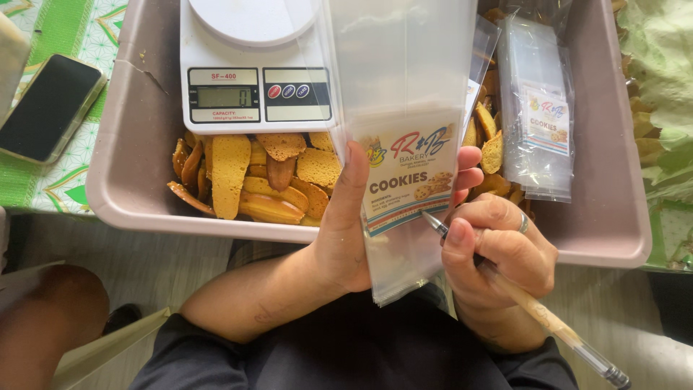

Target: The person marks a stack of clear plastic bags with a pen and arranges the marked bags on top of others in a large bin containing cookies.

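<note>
Two hands: left hand (346, 231) fingers pinching glossy clear bag (404, 166), right hand (498, 249) fingers pinching slim pen (520, 296) w/ tip at label

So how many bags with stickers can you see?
2: one clear bag in the left hand, one topping the stack inside the tray. More labels may hide underneath.

Small home-style baking or snack-packing spot, not a factory. A pinkish plastic tub (130, 144) sits on a counter (65, 29) covered in green patterned cloth. Inside the tub: a white digital kitchen scale (253, 79), loose golden-brown cookies (245, 180), and a stack of clear labelled bags (538, 130). A phone (47, 105) lies beside the tub. Pale tiled floor (144, 260) below.
</note>
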